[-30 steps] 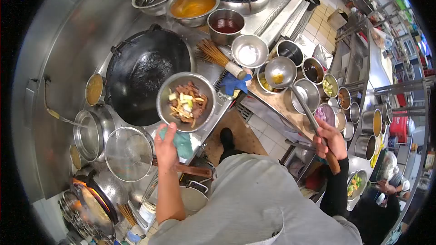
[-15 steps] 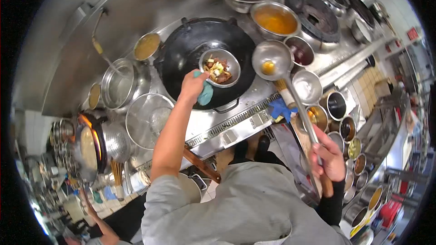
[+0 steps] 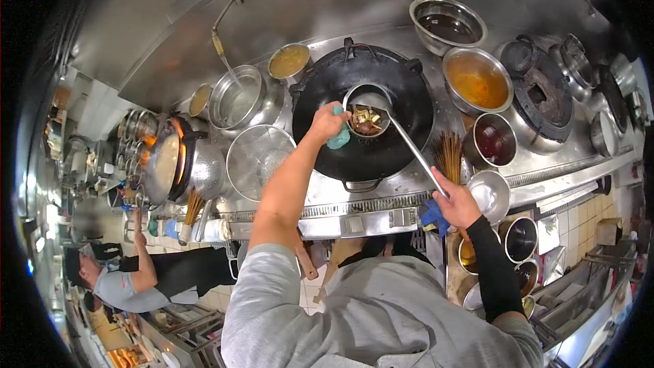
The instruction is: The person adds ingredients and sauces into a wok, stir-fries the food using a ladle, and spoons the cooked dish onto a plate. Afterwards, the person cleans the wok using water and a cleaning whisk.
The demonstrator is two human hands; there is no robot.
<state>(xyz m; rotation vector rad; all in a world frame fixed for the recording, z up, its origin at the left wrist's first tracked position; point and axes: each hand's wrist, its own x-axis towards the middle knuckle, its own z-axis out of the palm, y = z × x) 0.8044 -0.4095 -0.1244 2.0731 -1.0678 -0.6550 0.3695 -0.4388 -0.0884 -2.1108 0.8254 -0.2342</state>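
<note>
My left hand [image 3: 329, 123] is closed on the near left rim of a small metal bowl [image 3: 349, 101], with a green cloth [image 3: 338, 139] under the fingers. The bowl hangs over a large black wok [image 3: 409, 123] and holds browned meat pieces and pale chopped pieces [image 3: 366, 123]. My right hand [image 3: 458, 203] is wrapped around the long handle of a metal ladle [image 3: 413, 149]. The ladle's head lies inside the bowl, above the food, and partly hides the bowl's far side.
Bowls of dark liquid [image 3: 446, 27] and orange liquid [image 3: 478, 80] stand at the back right. A wire strainer [image 3: 259, 163] and a water pot [image 3: 235, 99] are to the left. Beyond them, flames surround another wok [image 3: 163, 161]. A co-worker [image 3: 129, 286] stands at far left.
The ladle has swung left from the right side into the metal bowl, and my right hand has come forward. My left hand still holds the bowl over the wok. The camera view has turned.
</note>
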